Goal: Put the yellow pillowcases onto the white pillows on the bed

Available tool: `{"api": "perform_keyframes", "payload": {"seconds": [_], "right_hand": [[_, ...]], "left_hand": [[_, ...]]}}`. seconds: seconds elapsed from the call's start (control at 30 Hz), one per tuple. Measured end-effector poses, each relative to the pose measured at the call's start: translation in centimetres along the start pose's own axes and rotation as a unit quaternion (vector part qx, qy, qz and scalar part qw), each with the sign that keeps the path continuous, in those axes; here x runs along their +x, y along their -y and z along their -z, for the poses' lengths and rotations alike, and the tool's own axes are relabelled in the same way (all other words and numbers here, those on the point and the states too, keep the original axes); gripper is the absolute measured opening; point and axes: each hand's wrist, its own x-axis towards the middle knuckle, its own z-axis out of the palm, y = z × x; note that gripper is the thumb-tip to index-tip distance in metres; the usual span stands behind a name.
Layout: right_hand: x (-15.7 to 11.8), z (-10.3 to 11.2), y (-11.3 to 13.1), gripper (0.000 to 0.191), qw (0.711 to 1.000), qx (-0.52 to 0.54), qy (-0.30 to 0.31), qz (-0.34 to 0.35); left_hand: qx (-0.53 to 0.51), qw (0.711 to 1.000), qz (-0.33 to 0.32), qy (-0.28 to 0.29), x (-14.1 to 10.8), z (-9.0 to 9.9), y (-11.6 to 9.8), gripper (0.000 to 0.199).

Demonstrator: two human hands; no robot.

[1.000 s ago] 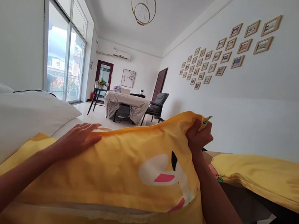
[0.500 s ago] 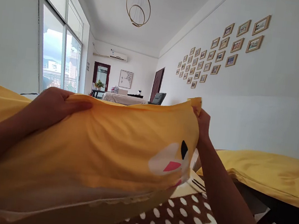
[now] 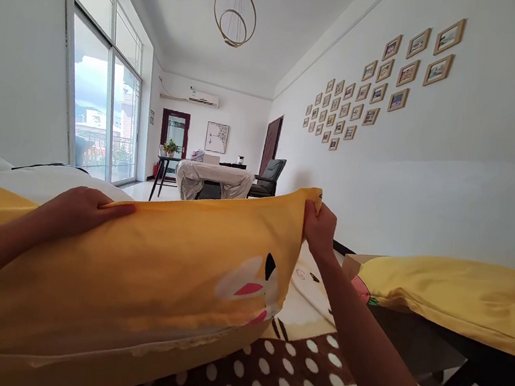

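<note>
A yellow pillowcase [image 3: 174, 258] with a printed white patch, pink shapes and a black mark is stretched across in front of me. My left hand [image 3: 89, 207] pinches its upper edge, thumb along the cloth. At the upper right corner, my right hand [image 3: 321, 226] is closed around a bunched bit of the fabric. The cloth hangs down toward me, and its lower edge shows a pale, uneven seam. Whether anything is inside it I cannot tell. Beneath lies a brown-and-white dotted blanket [image 3: 235, 375] with a cream animal print.
To the right a yellow pillow [image 3: 456, 292] with a carrot print rests on a dark surface. White bedding [image 3: 80, 182] lies behind my left arm. Farther back stand a covered table [image 3: 215, 172], a black office chair [image 3: 271, 176] and a plant [image 3: 170, 147].
Both hands have lowered, the right also moving left, and the pillowcase has come down with them. More of the floor, table and chair now shows beyond it. Both grips hold.
</note>
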Motion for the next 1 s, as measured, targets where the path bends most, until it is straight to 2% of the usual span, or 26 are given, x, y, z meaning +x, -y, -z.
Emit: {"api": "perform_keyframes", "payload": {"seconds": [0.07, 0.13, 0.2, 0.27, 0.37, 0.47, 0.53, 0.63, 0.73, 0.8, 0.87, 0.93, 1.0], "right_hand": [[-0.2, 0.3, -0.4, 0.039, 0.999, 0.031, 0.018, -0.032], [-0.5, 0.2, -0.9, 0.039, 0.998, 0.047, 0.026, -0.043], [-0.9, 0.1, -1.2, 0.038, 0.997, 0.058, 0.014, -0.038], [-1.0, 0.0, -1.4, 0.038, 0.998, 0.061, 0.001, -0.027], [-0.9, 0.5, -1.6, 0.04, 0.998, 0.056, 0.005, -0.015], [-0.7, 1.5, -1.8, 0.042, 0.998, 0.063, 0.012, -0.001], [-0.9, 2.1, -2.1, 0.043, 0.998, 0.063, 0.002, 0.017], [-1.4, 2.7, -2.9, 0.045, 0.997, 0.066, -0.012, 0.03], [-2.2, 2.9, -4.3, 0.043, 0.99, 0.138, 0.005, -0.018], [-2.8, 3.0, -5.7, 0.037, 0.97, 0.224, 0.066, -0.066], [-3.5, 2.9, -7.4, 0.033, 0.94, 0.289, 0.15, -0.102], [-4.5, 2.7, -9.2, 0.036, 0.918, 0.311, 0.214, -0.124], [-5.8, 2.2, -10.6, 0.043, 0.912, 0.307, 0.236, -0.138]], "left_hand": [[0.117, 0.991, -0.06, 0.028, 0.5, -0.1, -1.0, 0.051], [0.169, 0.975, -0.143, -0.032, 0.8, -0.8, -3.3, 0.038], [0.128, 0.963, -0.214, -0.103, 0.9, -2.1, -7.0, 0.036], [0.054, 0.951, -0.282, -0.115, 1.1, -4.0, -11.6, 0.04], [0.025, 0.93, -0.359, -0.077, 1.3, -7.0, -18.4, 0.05], [0.037, 0.936, -0.349, 0.022, 1.8, -9.3, -22.7, 0.049], [0.039, 0.947, -0.312, 0.066, 2.2, -10.3, -23.9, 0.046], [-0.004, 0.953, -0.277, 0.119, 2.8, -11.3, -24.1, 0.046], [-0.071, 0.943, -0.272, 0.176, 3.5, -11.8, -23.7, 0.041], [-0.115, 0.942, -0.263, 0.175, 3.9, -11.9, -23.6, 0.042], [-0.143, 0.943, -0.259, 0.15, 4.4, -12.0, -23.5, 0.046], [-0.144, 0.946, -0.261, 0.124, 5.0, -12.1, -23.4, 0.051], [-0.128, 0.952, -0.258, 0.106, 5.4, -12.3, -23.3, 0.052]]}}
